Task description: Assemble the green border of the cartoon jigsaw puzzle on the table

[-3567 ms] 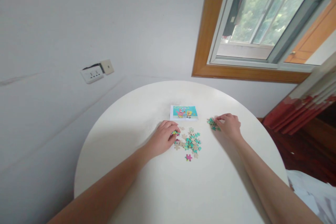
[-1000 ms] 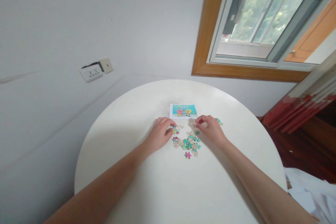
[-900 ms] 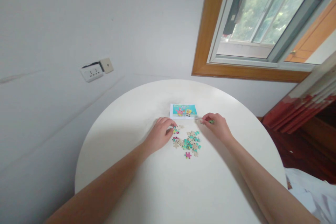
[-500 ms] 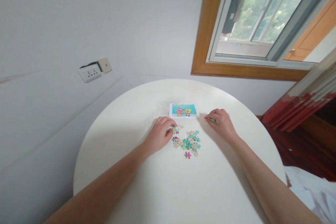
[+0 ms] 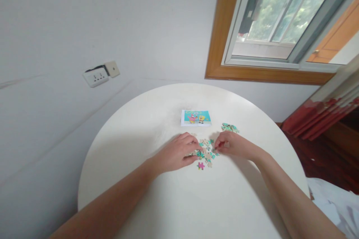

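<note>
1. Table: under everything.
2. Left hand: loosely curled over the mixed pile; grip unclear.
3. Right hand: fingertips bunched at its right edge; cannot tell if holding.
4. Card: behind.
5. The mixed pile: between hands, apparently left unsorted.
6. Green pile: already set apart.
7. Pink piece: loose, nearest.

I am in what looks like a room at home: my round white table stands by a plain wall with a socket, near a wood-framed window, a red-and-cream curtain and a dark reddish floor.
</note>
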Available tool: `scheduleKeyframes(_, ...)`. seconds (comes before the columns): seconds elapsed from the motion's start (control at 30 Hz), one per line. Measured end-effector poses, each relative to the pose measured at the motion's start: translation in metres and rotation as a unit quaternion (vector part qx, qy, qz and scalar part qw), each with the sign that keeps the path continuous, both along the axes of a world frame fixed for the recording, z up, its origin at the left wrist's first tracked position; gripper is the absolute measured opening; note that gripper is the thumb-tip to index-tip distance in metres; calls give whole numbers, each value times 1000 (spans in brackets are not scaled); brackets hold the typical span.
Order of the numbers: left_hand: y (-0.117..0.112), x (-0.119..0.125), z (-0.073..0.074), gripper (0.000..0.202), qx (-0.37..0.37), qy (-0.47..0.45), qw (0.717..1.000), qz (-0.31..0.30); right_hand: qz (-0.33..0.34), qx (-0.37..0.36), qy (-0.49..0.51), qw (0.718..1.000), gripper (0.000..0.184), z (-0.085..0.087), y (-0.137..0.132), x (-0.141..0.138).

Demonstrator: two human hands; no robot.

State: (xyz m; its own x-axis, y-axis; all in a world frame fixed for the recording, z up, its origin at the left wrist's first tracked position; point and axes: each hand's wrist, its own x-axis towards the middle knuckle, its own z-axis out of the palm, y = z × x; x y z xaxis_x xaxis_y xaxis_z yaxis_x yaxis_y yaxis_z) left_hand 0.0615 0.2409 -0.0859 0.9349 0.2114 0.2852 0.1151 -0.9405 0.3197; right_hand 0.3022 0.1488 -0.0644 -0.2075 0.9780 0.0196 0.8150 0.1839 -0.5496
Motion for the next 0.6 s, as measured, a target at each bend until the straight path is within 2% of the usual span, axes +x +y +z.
scheduleKeyframes(0.07, 4, -2, 0, 23, -6, -6, 1000, 11, -13, -1, 3, 1000, 12, -2, 0, -2)
scheduleKeyframes(0.3, 1, 1, -1, 21, -10, -22, 999, 44, -2, 85, -59, 995, 16, -13, 4, -11)
scheduleKeyframes(0.6, -3, 4, -2, 25, -23, -28, 999, 40, -3, 56, -26, 998, 21, -14, 6, -16)
